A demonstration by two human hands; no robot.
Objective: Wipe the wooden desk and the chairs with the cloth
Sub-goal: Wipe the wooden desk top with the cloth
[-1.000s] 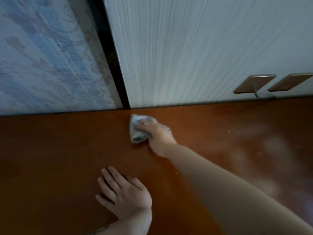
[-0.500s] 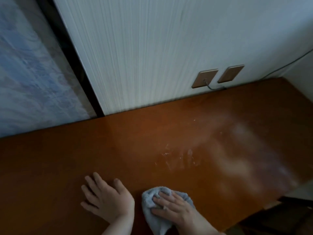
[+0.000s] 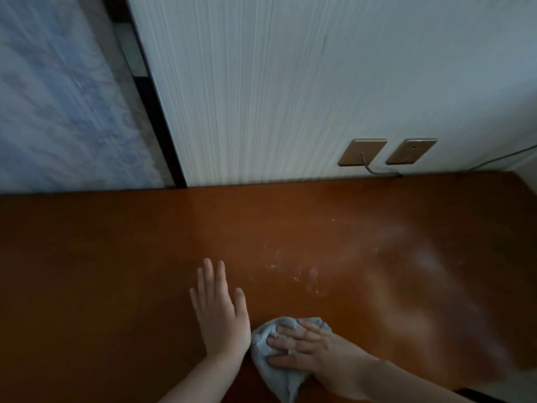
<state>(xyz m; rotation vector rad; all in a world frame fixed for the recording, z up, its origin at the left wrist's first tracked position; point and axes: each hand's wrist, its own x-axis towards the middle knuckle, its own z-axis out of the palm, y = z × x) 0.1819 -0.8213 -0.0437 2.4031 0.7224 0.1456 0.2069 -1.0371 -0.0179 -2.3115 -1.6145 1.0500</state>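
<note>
cloth (image 3: 279, 370): soft, light, bunching; lying at table (image 3: 116, 257) near edge
right hand (image 3: 313, 349): pressing cloth, fingers spread flat
left hand (image 3: 219, 312): lying flat, holding nothing
hold: probably palming the bunched middle

— Carrying everything: wooden desk (image 3: 122, 257), glossy reddish-brown top, back edge tight against the wall.

— Lying on it?

— Left hand (image 3: 219, 312) flat on the wood, fingers straight and together, palm down. Just beside it, touching at the wrist side, a crumpled pale blue cloth (image 3: 276, 370) near the front edge.

— On the cloth?

— Right hand (image 3: 308, 349) pressing down, fingers spread over the bunched fabric.

— Anything else on the surface?

— Pale specks and smears (image 3: 296, 271) beyond the hands; hazy sheen toward the right end.
</note>
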